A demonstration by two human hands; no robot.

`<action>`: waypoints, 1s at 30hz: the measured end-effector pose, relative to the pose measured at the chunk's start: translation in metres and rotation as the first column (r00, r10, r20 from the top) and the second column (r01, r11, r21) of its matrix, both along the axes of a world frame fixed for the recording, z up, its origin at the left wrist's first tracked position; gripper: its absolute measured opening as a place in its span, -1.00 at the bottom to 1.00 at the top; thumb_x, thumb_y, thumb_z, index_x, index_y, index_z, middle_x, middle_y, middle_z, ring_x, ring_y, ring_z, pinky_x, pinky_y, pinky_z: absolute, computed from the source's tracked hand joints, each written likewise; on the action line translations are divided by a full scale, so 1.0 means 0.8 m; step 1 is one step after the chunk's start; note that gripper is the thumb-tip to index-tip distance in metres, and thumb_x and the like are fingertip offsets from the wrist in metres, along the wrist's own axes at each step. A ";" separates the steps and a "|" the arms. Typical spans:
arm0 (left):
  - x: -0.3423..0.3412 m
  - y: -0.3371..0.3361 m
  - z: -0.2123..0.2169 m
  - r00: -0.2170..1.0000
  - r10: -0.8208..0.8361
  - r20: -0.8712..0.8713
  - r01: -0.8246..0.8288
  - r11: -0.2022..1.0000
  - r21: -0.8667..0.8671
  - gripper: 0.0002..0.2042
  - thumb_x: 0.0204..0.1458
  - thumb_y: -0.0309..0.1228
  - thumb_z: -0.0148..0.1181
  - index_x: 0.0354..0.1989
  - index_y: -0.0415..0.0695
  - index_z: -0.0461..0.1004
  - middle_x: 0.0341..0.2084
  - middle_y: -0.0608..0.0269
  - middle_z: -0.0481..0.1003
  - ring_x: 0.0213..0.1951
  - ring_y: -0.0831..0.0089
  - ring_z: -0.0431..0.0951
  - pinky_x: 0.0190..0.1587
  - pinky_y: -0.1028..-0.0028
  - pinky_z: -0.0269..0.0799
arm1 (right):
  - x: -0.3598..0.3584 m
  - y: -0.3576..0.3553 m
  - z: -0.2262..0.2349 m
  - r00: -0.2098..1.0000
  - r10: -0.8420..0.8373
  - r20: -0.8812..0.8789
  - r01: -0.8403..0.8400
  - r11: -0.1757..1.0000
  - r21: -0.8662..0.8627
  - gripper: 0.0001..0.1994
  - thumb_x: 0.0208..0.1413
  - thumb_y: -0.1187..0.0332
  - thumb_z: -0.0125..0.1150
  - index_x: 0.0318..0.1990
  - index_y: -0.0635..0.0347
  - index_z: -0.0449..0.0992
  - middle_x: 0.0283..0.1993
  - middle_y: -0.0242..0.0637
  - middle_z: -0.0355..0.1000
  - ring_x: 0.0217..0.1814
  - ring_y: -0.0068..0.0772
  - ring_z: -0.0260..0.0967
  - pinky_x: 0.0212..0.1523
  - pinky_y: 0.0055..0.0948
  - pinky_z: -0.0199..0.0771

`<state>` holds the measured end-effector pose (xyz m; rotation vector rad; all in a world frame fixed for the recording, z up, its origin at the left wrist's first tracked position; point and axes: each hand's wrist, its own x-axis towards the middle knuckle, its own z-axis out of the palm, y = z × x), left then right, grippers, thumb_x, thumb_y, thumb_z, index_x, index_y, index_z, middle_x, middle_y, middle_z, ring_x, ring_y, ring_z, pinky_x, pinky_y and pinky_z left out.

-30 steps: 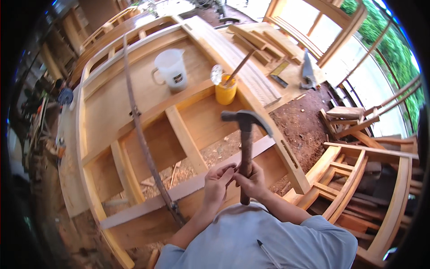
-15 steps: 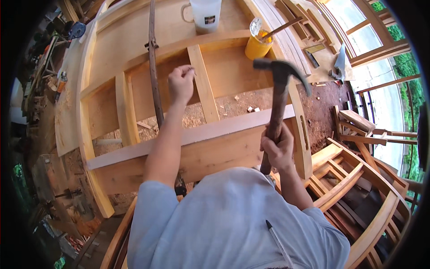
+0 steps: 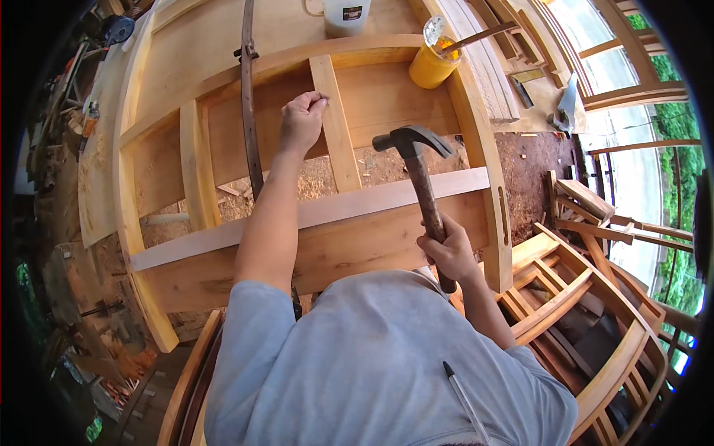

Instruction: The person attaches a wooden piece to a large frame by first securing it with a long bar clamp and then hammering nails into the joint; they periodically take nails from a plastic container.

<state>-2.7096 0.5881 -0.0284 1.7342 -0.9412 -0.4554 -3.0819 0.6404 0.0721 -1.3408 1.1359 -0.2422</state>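
My right hand (image 3: 454, 251) is wrapped round the wooden handle of a claw hammer (image 3: 424, 182). The hammer tilts upward, its dark steel head in the air over the front part of a wooden frame (image 3: 476, 134). My left hand (image 3: 303, 119) is closed, thumb and finger pinched beside a short upright slat (image 3: 337, 134) of that frame. Whatever it pinches is too small to make out. A pale strip (image 3: 379, 204) runs along the top of the frame's front board (image 3: 372, 241), under my left forearm.
A long dark metal bar clamp (image 3: 248, 97) crosses the frame. A yellow container (image 3: 431, 68) with a stick in it and a whitish jug (image 3: 345, 21) stand toward the back. At right are a handsaw (image 3: 568, 100) and a curved wooden frame (image 3: 576, 290). Wood shavings litter the ground.
The hammer has swung down and left, its head now nearer my left hand. My left hand has come closer to the slat, still pinched. The whole view has shifted slightly.
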 end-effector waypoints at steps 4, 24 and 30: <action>-0.004 0.001 0.001 1.000 0.009 -0.010 -0.009 0.999 -0.031 -0.83 0.19 -0.41 0.25 -0.15 -0.20 0.68 -0.31 0.22 0.70 -0.22 0.53 0.67 -0.08 0.50 0.53 | 0.011 -0.008 0.005 0.993 0.075 -0.087 -0.080 0.995 -0.056 -0.79 0.12 0.39 0.30 -0.21 0.28 0.42 -0.50 -0.42 0.29 -0.54 -0.61 0.27 -0.51 -0.42 0.31; -0.009 -0.001 -0.002 0.945 0.048 0.325 -0.058 0.998 0.020 -0.85 0.14 -0.40 0.30 -0.26 -0.23 0.64 -0.29 0.01 0.66 -0.23 0.10 0.69 -0.16 0.28 0.59 | 0.148 -0.081 0.075 0.906 0.248 -0.343 -0.380 0.834 -0.399 -0.69 0.29 0.16 0.13 -0.10 0.28 0.43 -0.37 0.08 0.50 -0.26 0.15 0.50 -0.22 -0.02 0.41; -0.012 -0.003 -0.008 0.936 0.093 0.340 -0.036 0.985 -0.169 -0.86 0.15 -0.39 0.29 -0.27 -0.21 0.63 -0.31 0.00 0.65 -0.26 0.07 0.68 -0.19 0.25 0.59 | 0.144 -0.080 0.077 0.908 0.260 -0.329 -0.370 0.865 -0.338 -0.66 0.30 0.15 0.12 -0.04 0.32 0.44 -0.32 0.11 0.50 -0.23 0.12 0.49 -0.16 -0.06 0.42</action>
